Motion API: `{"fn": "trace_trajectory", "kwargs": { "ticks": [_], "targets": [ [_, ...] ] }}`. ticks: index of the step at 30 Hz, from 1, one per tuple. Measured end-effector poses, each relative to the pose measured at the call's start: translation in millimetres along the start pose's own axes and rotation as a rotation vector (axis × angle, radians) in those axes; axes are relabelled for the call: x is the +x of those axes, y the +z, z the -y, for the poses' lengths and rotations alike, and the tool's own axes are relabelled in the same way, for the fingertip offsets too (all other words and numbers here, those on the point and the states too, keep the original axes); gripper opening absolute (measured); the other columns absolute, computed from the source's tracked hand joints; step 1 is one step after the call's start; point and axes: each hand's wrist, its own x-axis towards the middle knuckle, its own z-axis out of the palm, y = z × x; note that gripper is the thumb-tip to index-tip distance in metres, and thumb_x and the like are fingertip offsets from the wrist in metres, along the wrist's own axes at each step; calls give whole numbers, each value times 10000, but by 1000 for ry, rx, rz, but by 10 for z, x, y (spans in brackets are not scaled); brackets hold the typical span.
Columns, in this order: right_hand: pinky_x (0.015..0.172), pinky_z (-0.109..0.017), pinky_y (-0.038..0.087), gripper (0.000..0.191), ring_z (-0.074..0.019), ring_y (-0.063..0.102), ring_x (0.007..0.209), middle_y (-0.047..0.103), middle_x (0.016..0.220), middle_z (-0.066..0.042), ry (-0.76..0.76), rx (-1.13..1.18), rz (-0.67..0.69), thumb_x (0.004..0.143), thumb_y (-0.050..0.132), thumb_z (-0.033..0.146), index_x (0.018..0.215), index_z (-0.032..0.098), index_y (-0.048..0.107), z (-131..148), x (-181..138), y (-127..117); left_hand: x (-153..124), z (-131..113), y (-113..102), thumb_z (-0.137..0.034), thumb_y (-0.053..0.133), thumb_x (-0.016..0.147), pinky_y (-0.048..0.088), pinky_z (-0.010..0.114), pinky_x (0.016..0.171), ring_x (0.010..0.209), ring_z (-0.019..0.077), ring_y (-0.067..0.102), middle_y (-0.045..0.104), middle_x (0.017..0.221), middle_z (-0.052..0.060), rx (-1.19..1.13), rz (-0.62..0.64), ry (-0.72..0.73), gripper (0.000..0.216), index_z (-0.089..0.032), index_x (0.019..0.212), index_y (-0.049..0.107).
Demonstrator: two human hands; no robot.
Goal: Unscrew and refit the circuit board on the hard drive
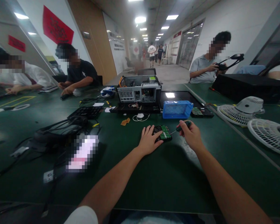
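A hard drive (165,133) with a green circuit board facing up lies on the green table in front of me. My left hand (148,140) rests on its left part with the fingers spread, the index finger reaching over the board and the thumb along the near edge. That hand covers some of the drive's left side. In my right hand (190,133) is a screwdriver (178,128) with a dark green handle, fingers wrapped round it. Its thin shaft slants down left to the drive's right edge; whether the tip sits in a screw is too small to tell.
Beyond the drive stand a blue plastic bin (177,109), an opened computer case (138,90) and another circuit board (202,112). White fan parts (244,109) lie right. A lit phone (82,154) and dark cables (60,130) lie left. Several people sit around the table.
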Motion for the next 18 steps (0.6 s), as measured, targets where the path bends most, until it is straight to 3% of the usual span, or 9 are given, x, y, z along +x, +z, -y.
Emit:
{"fn": "trace_trajectory", "kwargs": {
  "ticks": [6, 18],
  "targets": [
    [505, -264, 417, 491, -162, 547, 505, 613, 578, -9, -23, -133, -10, 942, 591, 690, 889, 206, 656, 51, -32, -1, -1, -1, -9, -640, 487, 996, 113, 649, 1257, 1579, 385, 158, 235, 1717, 26, -4, 9, 2, 587, -407, 1535, 473],
    [510, -269, 431, 507, -164, 567, 498, 623, 569, -9, -16, -134, 21, 928, 598, 709, 888, 207, 658, -9, -53, 63, 0, -19, -10, -625, 503, 998, 124, 636, 1255, 1580, 380, 150, 224, 1720, 45, 13, 11, -2, 585, -398, 1537, 477]
  ]
}}
